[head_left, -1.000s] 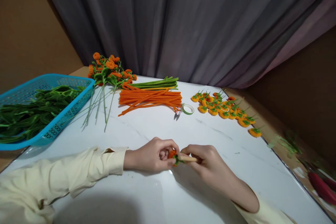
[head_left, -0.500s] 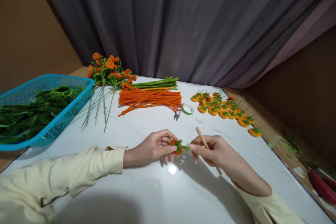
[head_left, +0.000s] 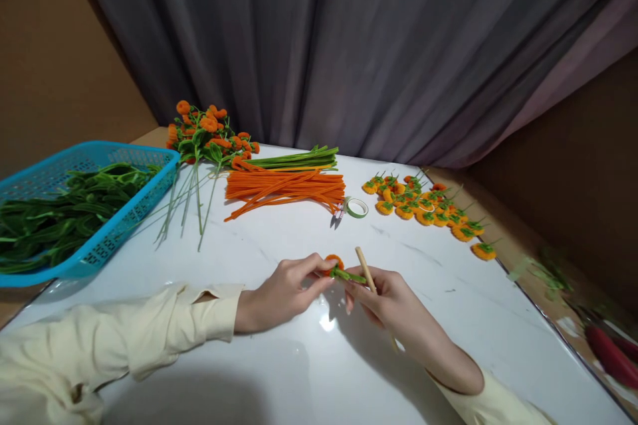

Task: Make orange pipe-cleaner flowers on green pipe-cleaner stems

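Observation:
Between the fingertips of my left hand [head_left: 292,284] is a small orange pipe-cleaner flower [head_left: 333,260], pinched at its head. Green fuzzy pieces [head_left: 351,275] stick out from its underside toward the right. My right hand [head_left: 386,299] is closed around a thin wooden stick [head_left: 366,269], which slants up past the index finger. The right fingertips are at the flower's green part; whether they grip it or only touch it, I cannot tell. Both hands are just above the white tabletop [head_left: 239,372].
A blue basket [head_left: 124,212] of green leaves stands at left. Behind lie orange flowers on stems [head_left: 208,123], orange pipe cleaners [head_left: 284,187], green ones [head_left: 294,158], scissors [head_left: 337,218] and a tape roll [head_left: 357,208]. Several yellow-orange flower heads [head_left: 426,217] lie at right. Red-handled pliers [head_left: 611,352] rest at far right.
My right hand has shifted left, closer to my left hand, and the stick moved with it. The flower has turned in my left fingers, its orange head now tilted upward.

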Demonstrator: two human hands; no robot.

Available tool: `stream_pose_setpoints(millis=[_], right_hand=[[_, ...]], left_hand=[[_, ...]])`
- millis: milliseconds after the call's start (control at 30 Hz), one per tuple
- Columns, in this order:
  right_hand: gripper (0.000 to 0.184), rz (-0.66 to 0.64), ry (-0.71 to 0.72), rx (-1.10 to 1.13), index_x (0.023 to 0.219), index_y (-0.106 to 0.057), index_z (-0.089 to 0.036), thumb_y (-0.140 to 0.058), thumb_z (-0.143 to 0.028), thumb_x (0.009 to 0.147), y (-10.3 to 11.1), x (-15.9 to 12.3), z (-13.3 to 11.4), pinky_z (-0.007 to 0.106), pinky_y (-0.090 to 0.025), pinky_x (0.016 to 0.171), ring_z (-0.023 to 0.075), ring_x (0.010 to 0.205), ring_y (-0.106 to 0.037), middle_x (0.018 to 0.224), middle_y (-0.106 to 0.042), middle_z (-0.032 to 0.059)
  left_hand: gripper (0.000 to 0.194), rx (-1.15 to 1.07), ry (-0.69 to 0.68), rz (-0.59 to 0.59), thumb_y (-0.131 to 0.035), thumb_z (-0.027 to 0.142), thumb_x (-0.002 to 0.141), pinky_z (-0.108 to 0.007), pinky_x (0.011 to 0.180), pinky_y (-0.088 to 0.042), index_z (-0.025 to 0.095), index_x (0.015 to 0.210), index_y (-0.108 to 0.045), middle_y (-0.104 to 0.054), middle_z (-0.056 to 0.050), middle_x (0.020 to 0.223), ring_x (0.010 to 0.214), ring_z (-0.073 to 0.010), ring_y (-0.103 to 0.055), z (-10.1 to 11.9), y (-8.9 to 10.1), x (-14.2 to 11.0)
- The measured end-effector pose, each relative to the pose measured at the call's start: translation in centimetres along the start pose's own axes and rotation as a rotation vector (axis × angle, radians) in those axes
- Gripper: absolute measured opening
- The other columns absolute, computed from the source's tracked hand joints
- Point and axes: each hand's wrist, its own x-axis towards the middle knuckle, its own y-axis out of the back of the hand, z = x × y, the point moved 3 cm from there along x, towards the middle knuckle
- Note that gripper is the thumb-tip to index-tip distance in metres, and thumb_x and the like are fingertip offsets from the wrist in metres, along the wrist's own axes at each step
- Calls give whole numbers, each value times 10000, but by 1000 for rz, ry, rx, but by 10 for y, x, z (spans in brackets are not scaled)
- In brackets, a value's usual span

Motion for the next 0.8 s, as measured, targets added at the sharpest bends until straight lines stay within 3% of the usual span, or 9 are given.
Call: stream_pose_setpoints(millis=[133,267,367,567,800], right_hand=[[337,-18,20,63,650,-559,-143,-528,-436,812,0,1,0,209,-210,411,57,392,-270,435,-328,-72],[311,-48,48,82,702,-579,-139,-584,-442,769,4,1,-4,207,-223,398,53,398,-304,502,-444,-47],[250,-98,69,30,782,-611,-127,-573,-374,774,8,1,-7,204,-252,411,60,426,-341,543,-496,-30],[121,-216,23,-57,697,-576,-135,-519,-222,758,16,1,-8,193,-223,399,49,405,-307,498,-459,-48],[289,-206,27,-24,730,-532,-148,-544,-428,801,14,1,-9,194,-226,389,44,400,-303,534,-456,-49]], left_hand=[[84,-8,-35,0,-536,217,844,-227,699,-501,149,879,-569,-685,-48,879,774,-139,-633,1,0,0],[76,-148,13,-43,-553,223,832,-237,730,-525,148,842,-551,-679,-47,853,783,-145,-654,2,-1,2],[77,-197,25,-77,-563,219,821,-245,727,-535,144,809,-545,-674,-46,806,757,-147,-663,3,-1,2],[87,-284,74,-211,-580,206,793,-267,664,-548,128,799,-540,-672,-63,775,697,-162,-673,1,-5,1],[255,-524,285,-236,-642,347,774,-288,623,-534,141,789,-492,-663,-43,668,635,-151,-654,-1,-6,6]])
